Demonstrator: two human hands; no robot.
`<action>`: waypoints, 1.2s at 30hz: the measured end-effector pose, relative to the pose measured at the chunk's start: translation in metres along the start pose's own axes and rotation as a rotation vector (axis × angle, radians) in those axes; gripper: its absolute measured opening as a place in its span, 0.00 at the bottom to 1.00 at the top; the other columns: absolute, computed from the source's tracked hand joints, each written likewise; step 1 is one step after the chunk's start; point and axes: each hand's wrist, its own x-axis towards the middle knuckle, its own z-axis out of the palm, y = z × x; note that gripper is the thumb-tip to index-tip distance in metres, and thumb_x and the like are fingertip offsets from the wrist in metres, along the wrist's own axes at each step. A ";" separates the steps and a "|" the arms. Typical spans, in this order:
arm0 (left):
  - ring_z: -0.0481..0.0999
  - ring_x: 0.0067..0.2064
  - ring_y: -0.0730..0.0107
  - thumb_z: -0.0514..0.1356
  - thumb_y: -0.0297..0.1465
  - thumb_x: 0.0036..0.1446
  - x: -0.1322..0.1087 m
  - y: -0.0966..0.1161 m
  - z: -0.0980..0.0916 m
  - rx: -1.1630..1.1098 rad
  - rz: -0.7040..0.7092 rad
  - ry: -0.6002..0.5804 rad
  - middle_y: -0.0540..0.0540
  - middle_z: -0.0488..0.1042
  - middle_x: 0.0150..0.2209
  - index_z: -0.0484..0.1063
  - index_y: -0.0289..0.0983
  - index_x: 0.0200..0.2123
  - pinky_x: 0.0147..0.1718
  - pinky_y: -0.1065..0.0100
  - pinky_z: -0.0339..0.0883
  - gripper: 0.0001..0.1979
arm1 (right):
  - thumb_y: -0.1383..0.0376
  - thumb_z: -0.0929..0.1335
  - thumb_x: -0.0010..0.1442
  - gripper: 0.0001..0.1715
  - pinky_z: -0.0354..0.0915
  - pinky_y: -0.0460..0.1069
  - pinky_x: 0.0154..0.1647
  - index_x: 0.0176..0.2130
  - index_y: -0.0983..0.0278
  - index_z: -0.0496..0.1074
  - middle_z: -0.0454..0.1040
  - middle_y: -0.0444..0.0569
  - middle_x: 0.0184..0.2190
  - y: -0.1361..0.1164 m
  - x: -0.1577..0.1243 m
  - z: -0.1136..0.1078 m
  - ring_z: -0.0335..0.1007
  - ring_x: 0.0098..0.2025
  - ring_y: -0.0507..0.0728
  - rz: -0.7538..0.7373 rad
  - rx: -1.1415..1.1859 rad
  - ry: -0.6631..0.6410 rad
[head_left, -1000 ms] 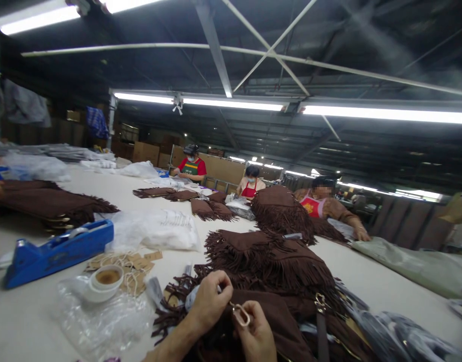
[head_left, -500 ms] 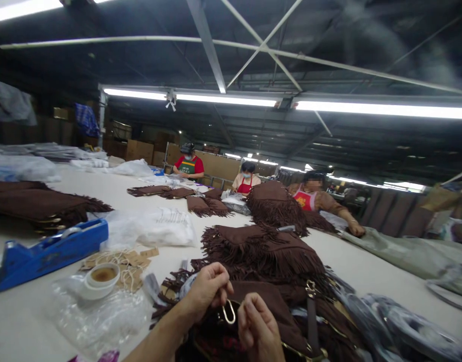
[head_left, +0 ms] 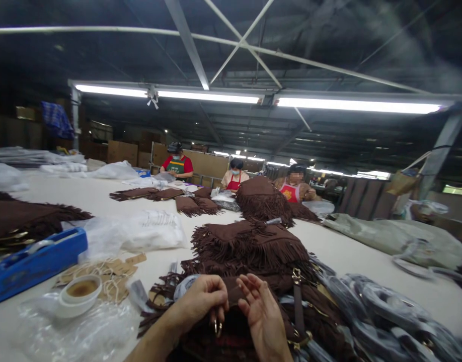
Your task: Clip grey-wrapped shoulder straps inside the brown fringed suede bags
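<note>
Clasp [head_left: 216,326]: under L hand [head_left: 205,298], long axis ~vert.
L hand: nearer, pinching clasp.
R hand [head_left: 264,312]: uncurled, apart, rt.

Worn on the head, looking forward and down: near the left hand [head_left: 204,300] and right hand [head_left: 264,315] at bottom centre, facing out over the pale table [head_left: 334,251] toward co-workers [head_left: 185,168] mid-frame, wide enough to catch strip lights [head_left: 208,96] higher up.
</note>
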 end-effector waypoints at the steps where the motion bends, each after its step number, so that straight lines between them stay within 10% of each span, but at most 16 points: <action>1: 0.70 0.18 0.78 0.60 0.35 0.43 0.001 0.000 -0.002 -0.022 0.010 0.033 0.50 0.74 0.21 0.66 0.35 0.25 0.14 0.78 0.56 0.09 | 0.45 0.80 0.37 0.32 0.69 0.44 0.26 0.37 0.62 0.77 0.78 0.51 0.39 0.001 0.003 -0.003 0.73 0.44 0.60 0.010 -0.035 0.028; 7: 0.69 0.17 0.78 0.59 0.35 0.44 0.001 0.001 -0.001 -0.023 0.014 0.026 0.50 0.74 0.22 0.65 0.35 0.26 0.14 0.78 0.56 0.09 | 0.49 0.81 0.38 0.30 0.52 0.39 0.16 0.35 0.67 0.81 0.76 0.47 0.24 0.017 0.010 -0.014 0.59 0.18 0.44 0.009 -0.315 -0.093; 13: 0.69 0.17 0.77 0.60 0.35 0.44 0.001 -0.004 0.003 -0.017 0.004 -0.017 0.50 0.73 0.21 0.66 0.35 0.26 0.14 0.78 0.57 0.09 | 0.48 0.81 0.37 0.28 0.47 0.37 0.13 0.31 0.66 0.81 0.71 0.41 0.17 0.012 0.001 -0.005 0.54 0.15 0.42 0.005 -0.275 -0.078; 20: 0.68 0.16 0.77 0.63 0.42 0.44 0.005 -0.013 0.000 -0.026 0.011 -0.026 0.53 0.71 0.17 0.63 0.36 0.27 0.13 0.77 0.58 0.17 | 0.54 0.83 0.32 0.27 0.70 0.42 0.23 0.30 0.65 0.81 0.81 0.52 0.32 0.004 -0.006 0.005 0.76 0.28 0.54 0.087 -0.177 -0.040; 36: 0.68 0.16 0.76 0.62 0.41 0.45 0.006 -0.014 -0.001 -0.002 -0.017 -0.040 0.52 0.71 0.18 0.65 0.36 0.28 0.14 0.77 0.58 0.14 | 0.53 0.82 0.38 0.22 0.73 0.43 0.31 0.29 0.64 0.80 0.79 0.45 0.25 0.005 -0.004 -0.003 0.75 0.28 0.51 0.035 -0.271 -0.151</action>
